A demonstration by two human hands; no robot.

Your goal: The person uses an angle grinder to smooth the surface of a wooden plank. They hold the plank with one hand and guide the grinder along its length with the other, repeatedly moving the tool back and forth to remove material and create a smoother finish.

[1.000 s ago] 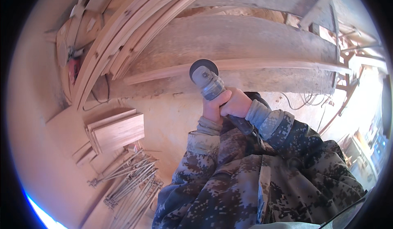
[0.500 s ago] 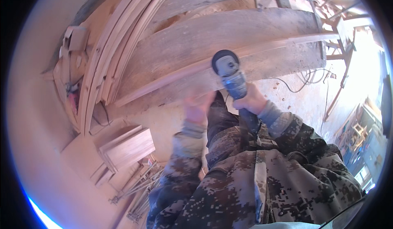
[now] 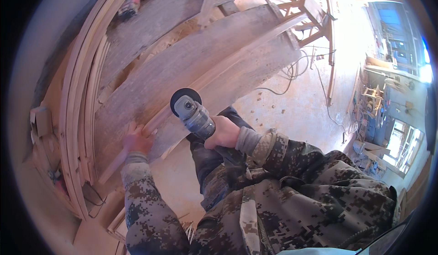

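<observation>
Head view: my right hand [image 3: 222,133] wraps its fingers round the angle grinder [image 3: 191,113], held over the workbench's near edge. Left hand [image 3: 137,140] lies flat, fingers together, pinning the curved wooden strip [image 3: 214,75]; I'd keep it clear of the disc.

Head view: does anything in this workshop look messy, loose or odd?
Yes. A loose cable lies in loops on the dusty floor beyond the curved wooden board, and sawdust lies heaped along that board's far edge.

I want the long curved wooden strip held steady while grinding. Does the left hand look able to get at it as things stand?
Probably yes: the left hand already rests on the curved strip near its lower end, nothing between them. The right hand holds the angle grinder just beside it.
</observation>
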